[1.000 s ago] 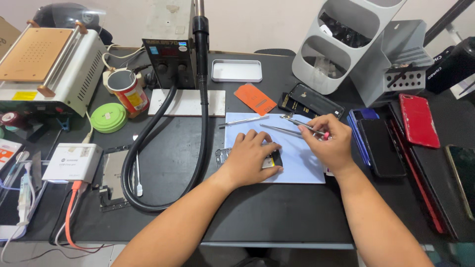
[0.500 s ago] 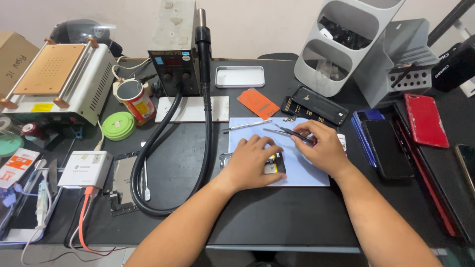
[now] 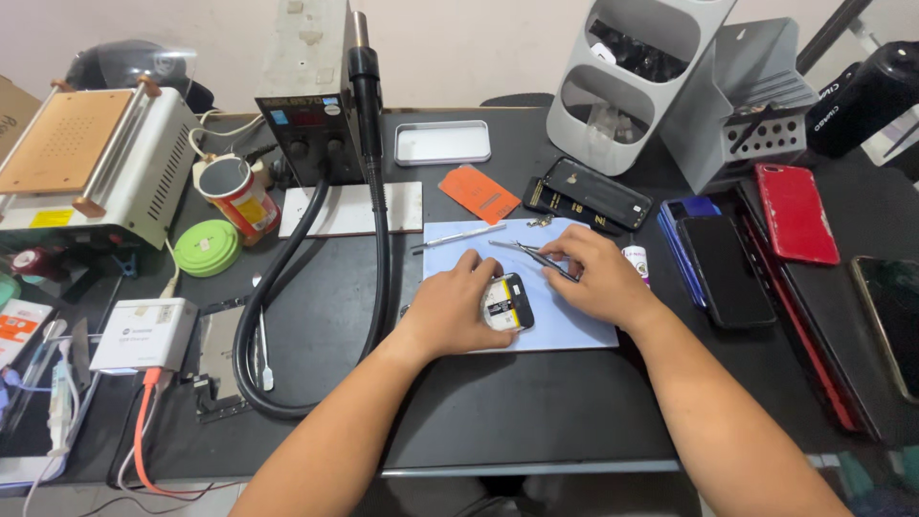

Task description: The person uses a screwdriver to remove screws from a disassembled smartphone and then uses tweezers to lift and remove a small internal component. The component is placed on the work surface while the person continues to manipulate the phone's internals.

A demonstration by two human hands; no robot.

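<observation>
at centre frame, on the blue mat (image 3: pixel 574 330), left hand (image 3: pixel 455 311) grips a small phone part (image 3: pixel 506 303); right hand (image 3: pixel 598 278) grasps tweezers (image 3: pixel 531 252).

Right hand (image 3: pixel 598 278) shifted tweezers (image 3: pixel 536 256) left, nearer small part (image 3: pixel 506 303).
</observation>
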